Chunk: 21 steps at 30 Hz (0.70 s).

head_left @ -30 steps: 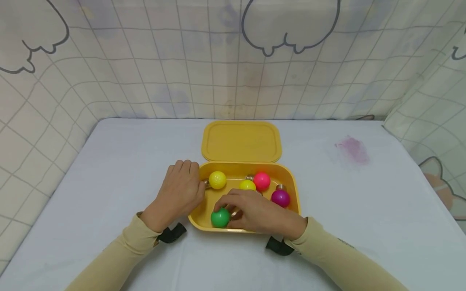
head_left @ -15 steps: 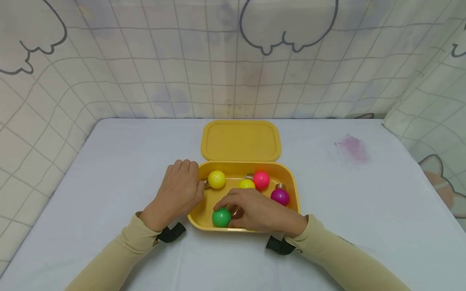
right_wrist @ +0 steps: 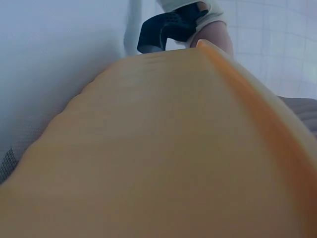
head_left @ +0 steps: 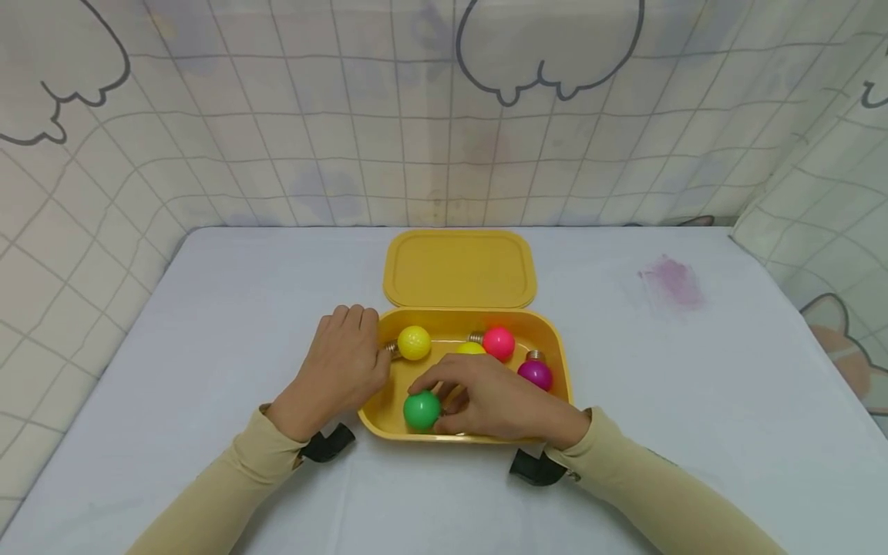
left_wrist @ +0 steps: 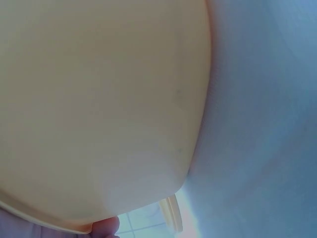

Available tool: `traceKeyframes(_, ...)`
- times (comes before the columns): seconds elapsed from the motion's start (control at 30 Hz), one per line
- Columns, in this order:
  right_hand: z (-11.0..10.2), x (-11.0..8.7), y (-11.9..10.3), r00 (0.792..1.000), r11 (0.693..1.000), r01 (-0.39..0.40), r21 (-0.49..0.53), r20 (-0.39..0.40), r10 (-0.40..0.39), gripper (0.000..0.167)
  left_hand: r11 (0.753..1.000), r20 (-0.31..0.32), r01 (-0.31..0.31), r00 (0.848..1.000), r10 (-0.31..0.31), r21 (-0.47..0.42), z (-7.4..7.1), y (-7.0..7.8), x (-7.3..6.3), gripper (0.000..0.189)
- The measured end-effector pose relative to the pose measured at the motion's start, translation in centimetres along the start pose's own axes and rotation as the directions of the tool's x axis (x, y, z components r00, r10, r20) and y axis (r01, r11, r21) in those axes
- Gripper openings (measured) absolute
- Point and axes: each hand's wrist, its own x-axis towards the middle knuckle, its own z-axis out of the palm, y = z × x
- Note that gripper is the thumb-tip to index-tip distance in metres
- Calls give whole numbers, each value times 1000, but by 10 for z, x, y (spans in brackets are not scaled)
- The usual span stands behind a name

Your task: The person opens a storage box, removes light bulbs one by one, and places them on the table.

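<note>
A yellow plastic box (head_left: 385,402) holds several colored light bulbs. My left hand (head_left: 338,362) grips its left rim, fingers curled over the edge; in the left wrist view fingertips (left_wrist: 105,227) show beside the box wall (left_wrist: 99,109). Reaching in from the right, my right hand (head_left: 486,397) pinches a green bulb (head_left: 421,411) near the front left corner. The green globe faces left, and its base is mostly hidden by the fingers. Behind that hand a yellow bulb (head_left: 471,348) is partly covered. The box's outer wall (right_wrist: 148,144) fills most of the right wrist view.
Another yellow bulb (head_left: 414,343) lies at the box's back left. A pink bulb (head_left: 499,344) and a purple bulb (head_left: 535,375) lie on the right side. The yellow lid (head_left: 459,268) lies flat behind the box on the white-covered table (head_left: 264,285).
The right hand has shifted slightly up in the head view, still pinching the green bulb, and covers more of the yellow bulb behind it. The left hand stays on the rim.
</note>
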Motion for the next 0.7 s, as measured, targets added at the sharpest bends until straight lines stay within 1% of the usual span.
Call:
traceKeyframes(0.1, 0, -1, -1, 1000, 998, -8, 67, -26, 10, 41, 1000, -14, -3, 1000, 3, 8, 0, 0, 0, 18)
traceKeyframes(0.2, -1, -3, -3, 998, 992, -11, 126, -64, 19, 42, 1000, -16, -2, 1000, 2, 11, 1, 0, -1, 18)
traceKeyframes(0.37, -4, -6, -5, 994, 986, 5, 170, -111, 14, 43, 1000, -8, 6, 1000, -6, 8, 2, 1, 0, 17)
traceKeyframes(0.5, -8, -9, -6, 992, 982, 13, 186, -127, 11, 45, 1000, -7, 10, 1000, -10, 12, 3, 2, 0, 17)
traceKeyframes(0.7, -16, -14, -9, 992, 968, 11, 250, -124, 20, 46, 1000, -14, 10, 1000, -10, 28, 1, 2, -1, 17)
